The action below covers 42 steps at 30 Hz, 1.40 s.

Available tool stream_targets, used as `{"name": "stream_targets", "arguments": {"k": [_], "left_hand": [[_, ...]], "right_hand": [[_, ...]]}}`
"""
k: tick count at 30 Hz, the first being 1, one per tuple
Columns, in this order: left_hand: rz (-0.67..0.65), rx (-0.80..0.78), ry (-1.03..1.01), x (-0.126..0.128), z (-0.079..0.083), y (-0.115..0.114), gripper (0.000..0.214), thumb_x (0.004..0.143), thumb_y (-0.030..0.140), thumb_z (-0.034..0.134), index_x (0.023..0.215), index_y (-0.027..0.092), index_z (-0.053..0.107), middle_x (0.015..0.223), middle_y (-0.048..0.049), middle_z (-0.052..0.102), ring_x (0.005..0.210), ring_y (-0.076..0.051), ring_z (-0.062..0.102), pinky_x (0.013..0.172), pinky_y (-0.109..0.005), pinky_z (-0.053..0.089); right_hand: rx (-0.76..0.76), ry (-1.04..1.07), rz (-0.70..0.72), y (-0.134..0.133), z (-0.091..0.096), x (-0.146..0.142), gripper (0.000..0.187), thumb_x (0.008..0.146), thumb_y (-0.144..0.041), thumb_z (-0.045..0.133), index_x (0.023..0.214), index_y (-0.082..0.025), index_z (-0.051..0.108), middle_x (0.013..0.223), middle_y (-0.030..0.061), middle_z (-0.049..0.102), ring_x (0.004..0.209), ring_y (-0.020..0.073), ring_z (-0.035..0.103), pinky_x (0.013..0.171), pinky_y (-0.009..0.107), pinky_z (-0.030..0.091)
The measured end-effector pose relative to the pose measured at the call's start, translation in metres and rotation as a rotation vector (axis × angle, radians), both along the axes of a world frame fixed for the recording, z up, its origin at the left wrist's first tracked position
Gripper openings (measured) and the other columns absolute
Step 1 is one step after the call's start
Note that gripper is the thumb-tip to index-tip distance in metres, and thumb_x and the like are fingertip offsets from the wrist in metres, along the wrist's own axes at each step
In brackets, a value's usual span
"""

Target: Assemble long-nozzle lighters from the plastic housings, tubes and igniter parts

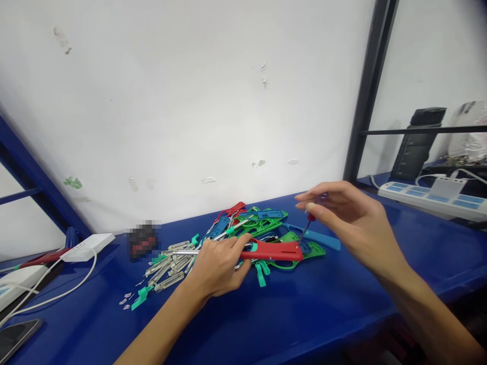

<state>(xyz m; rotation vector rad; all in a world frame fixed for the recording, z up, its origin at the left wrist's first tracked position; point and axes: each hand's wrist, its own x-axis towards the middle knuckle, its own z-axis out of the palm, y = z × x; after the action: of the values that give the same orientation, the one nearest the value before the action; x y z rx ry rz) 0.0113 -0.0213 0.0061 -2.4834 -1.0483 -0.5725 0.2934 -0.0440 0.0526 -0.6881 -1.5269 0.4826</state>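
My left hand lies closed on a red plastic handle with a metal tube, pressing it down at the near edge of a pile of red, green and blue plastic handles on the blue bench. My right hand hovers just right of the pile, fingers pinched on a small red-handled screwdriver whose tip points down at the red handle's right end. Several loose metal tubes lie left of my left hand.
Small green clips and tiny white bits lie at the left front. A white power adapter with cables and a phone sit far left. A white power strip and a dark bottle stand behind a black post on the right.
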Motion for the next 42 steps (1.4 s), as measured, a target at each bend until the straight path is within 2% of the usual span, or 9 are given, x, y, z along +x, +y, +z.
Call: {"name": "stream_targets", "arguments": {"k": [3, 8, 10, 12, 15, 20, 27, 37, 42], "left_hand": [[-0.006, -0.002, -0.017, 0.0, 0.001, 0.001, 0.036, 0.093, 0.027, 0.052, 0.127, 0.021, 0.061, 0.1, -0.0059, 0.083, 0.076, -0.027, 0.08, 0.055, -0.034, 0.055], [-0.008, -0.004, -0.04, 0.0, 0.002, 0.001, 0.037, 0.092, 0.026, 0.052, 0.128, 0.021, 0.06, 0.1, -0.0045, 0.083, 0.076, -0.027, 0.08, 0.055, -0.035, 0.055], [-0.007, -0.004, -0.043, 0.0, 0.002, 0.001, 0.036, 0.092, 0.026, 0.052, 0.127, 0.021, 0.061, 0.1, -0.0042, 0.083, 0.075, -0.027, 0.08, 0.054, -0.035, 0.054], [-0.006, -0.004, -0.044, -0.001, 0.002, 0.0, 0.036, 0.092, 0.026, 0.052, 0.126, 0.021, 0.061, 0.098, -0.0037, 0.083, 0.073, -0.027, 0.079, 0.053, -0.035, 0.053], [-0.001, 0.001, -0.048, 0.0, 0.003, -0.001, 0.035, 0.092, 0.025, 0.051, 0.125, 0.022, 0.062, 0.096, -0.003, 0.083, 0.071, -0.026, 0.078, 0.053, -0.035, 0.053], [0.019, 0.015, -0.052, 0.0, 0.003, -0.001, 0.035, 0.093, 0.026, 0.05, 0.126, 0.021, 0.063, 0.098, -0.005, 0.083, 0.072, -0.025, 0.079, 0.053, -0.033, 0.053], [0.048, 0.005, -0.02, -0.002, 0.002, 0.001, 0.038, 0.093, 0.028, 0.05, 0.128, 0.02, 0.063, 0.101, -0.0072, 0.083, 0.074, -0.026, 0.079, 0.054, -0.032, 0.052], [0.062, -0.078, 0.08, -0.002, 0.008, -0.001, 0.036, 0.092, 0.027, 0.052, 0.125, 0.021, 0.065, 0.091, -0.0037, 0.081, 0.073, -0.028, 0.077, 0.054, -0.034, 0.047], [0.006, -0.128, 0.153, -0.007, 0.015, -0.002, 0.028, 0.09, 0.025, 0.053, 0.113, 0.023, 0.069, 0.084, -0.0013, 0.078, 0.072, -0.026, 0.075, 0.055, -0.034, 0.042]], "right_hand": [[0.014, 0.044, -0.015, 0.001, -0.001, 0.0, 0.013, 0.098, -0.034, 0.073, 0.111, -0.03, 0.071, 0.108, 0.002, 0.08, 0.092, 0.0167, 0.078, 0.078, 0.027, 0.063], [0.097, 0.195, -0.072, 0.0, -0.001, 0.003, 0.016, 0.102, -0.034, 0.066, 0.118, -0.034, 0.067, 0.118, 0.0022, 0.074, 0.098, 0.0185, 0.075, 0.089, 0.035, 0.059], [0.119, 0.231, -0.088, 0.0, 0.0, 0.008, 0.017, 0.103, -0.034, 0.061, 0.12, -0.037, 0.066, 0.108, 0.0007, 0.069, 0.091, 0.0164, 0.07, 0.086, 0.034, 0.057], [0.088, 0.199, -0.092, 0.003, 0.001, 0.013, 0.021, 0.104, -0.036, 0.055, 0.123, -0.038, 0.064, 0.09, -0.0016, 0.057, 0.068, 0.0131, 0.055, 0.066, 0.03, 0.05], [-0.085, -0.015, -0.079, 0.007, 0.003, 0.022, 0.025, 0.106, -0.047, 0.05, 0.118, -0.033, 0.067, 0.071, -0.0053, 0.039, 0.05, 0.0112, 0.027, 0.044, 0.027, 0.027], [-0.318, -0.513, -0.101, 0.008, -0.001, 0.022, 0.049, 0.098, -0.065, 0.06, 0.075, -0.022, 0.061, 0.063, -0.0033, 0.049, 0.056, 0.0114, 0.043, 0.051, 0.026, 0.032], [-0.295, -0.934, -0.165, 0.011, -0.016, 0.0, 0.053, 0.106, -0.06, 0.044, 0.068, -0.023, 0.049, 0.057, -0.0021, 0.053, 0.051, 0.0129, 0.037, 0.054, 0.032, 0.022], [-0.21, -1.141, -0.109, 0.018, -0.024, 0.002, 0.043, 0.11, -0.046, 0.042, 0.076, -0.022, 0.053, 0.065, -0.0046, 0.049, 0.057, 0.0131, 0.039, 0.061, 0.03, 0.027], [-0.249, -1.129, 0.022, 0.009, -0.019, 0.0, 0.041, 0.11, -0.042, 0.038, 0.075, -0.023, 0.05, 0.064, -0.0021, 0.053, 0.061, 0.0155, 0.046, 0.063, 0.033, 0.027]]}}
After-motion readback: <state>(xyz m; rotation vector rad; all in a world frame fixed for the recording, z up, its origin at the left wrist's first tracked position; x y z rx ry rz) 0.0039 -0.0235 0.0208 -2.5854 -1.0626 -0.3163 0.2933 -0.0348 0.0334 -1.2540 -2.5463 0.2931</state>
